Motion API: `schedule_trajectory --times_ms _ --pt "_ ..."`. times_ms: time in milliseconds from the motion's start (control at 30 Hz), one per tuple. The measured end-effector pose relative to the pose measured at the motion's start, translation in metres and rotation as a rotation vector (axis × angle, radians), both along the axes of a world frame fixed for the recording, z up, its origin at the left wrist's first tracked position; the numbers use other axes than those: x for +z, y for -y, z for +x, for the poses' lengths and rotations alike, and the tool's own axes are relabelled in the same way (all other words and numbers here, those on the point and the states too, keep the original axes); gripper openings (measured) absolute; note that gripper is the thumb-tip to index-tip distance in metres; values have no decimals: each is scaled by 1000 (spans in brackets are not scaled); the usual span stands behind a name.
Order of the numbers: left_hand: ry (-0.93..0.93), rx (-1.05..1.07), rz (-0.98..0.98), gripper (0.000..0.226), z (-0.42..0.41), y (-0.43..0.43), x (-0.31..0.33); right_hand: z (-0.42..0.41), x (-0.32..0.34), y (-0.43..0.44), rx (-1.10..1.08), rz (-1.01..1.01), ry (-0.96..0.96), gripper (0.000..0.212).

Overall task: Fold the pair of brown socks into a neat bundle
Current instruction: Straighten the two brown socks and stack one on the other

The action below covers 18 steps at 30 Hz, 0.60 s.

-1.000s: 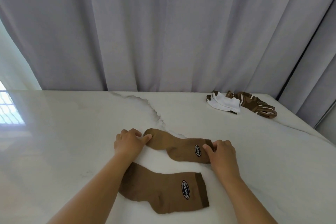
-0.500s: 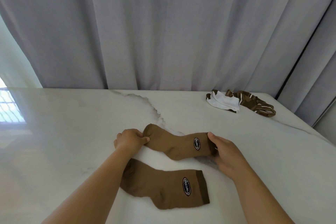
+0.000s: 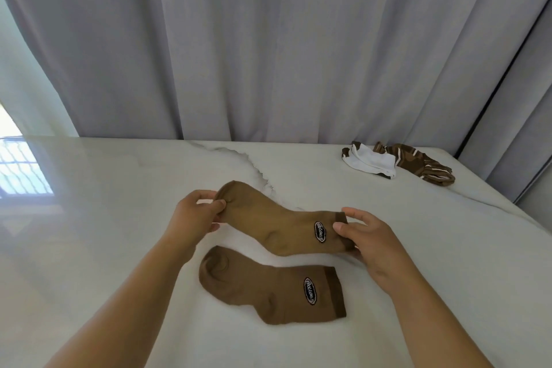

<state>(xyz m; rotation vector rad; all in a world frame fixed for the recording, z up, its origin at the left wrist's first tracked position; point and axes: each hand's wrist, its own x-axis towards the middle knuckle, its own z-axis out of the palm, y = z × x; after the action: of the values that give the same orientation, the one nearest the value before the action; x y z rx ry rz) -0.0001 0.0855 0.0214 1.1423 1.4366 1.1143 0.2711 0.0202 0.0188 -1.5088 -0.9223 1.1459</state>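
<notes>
While the left hand (image 3: 195, 215) pinches the toe and the right hand (image 3: 366, 236) pinches the cuff, the far sock (image 3: 277, 224) hangs stretched between both grips, mid-table. The near sock (image 3: 268, 290) lies flat just beside it, toward the near edge. Both carry an oval black patch (image 3: 320, 231) with script too small to read. Spare socks (image 3: 397, 163) sit by the far right corner; the table (image 3: 104, 218) has loads of bare room on the left.

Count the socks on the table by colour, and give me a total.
Plain brown socks: 2, one held and one lying flat
White sock: 1
Brown striped sock: 1, may be more bunched together
Total: 4
</notes>
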Motion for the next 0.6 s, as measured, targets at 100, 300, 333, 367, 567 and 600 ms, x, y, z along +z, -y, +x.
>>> schedule_trajectory --times_ms 100,300,333,367,567,600 --pt "-5 -83 -48 9 -13 21 0 -3 4 16 52 2 -12 25" --pt "-55 -94 -113 23 -25 50 -6 -11 -2 39 68 -55 79 21" --pt "-71 -80 -115 23 -25 52 -7 -11 -2 41 59 -53 109 21" --pt "-92 -66 -115 23 -26 53 -9 -12 -3 42 50 -52 132 22" --pt "-281 17 -96 22 -22 56 -27 -24 -19 45 51 -83 395 26" --pt "-328 28 -81 21 -20 56 -30 -27 -22 46 52 -82 443 26"
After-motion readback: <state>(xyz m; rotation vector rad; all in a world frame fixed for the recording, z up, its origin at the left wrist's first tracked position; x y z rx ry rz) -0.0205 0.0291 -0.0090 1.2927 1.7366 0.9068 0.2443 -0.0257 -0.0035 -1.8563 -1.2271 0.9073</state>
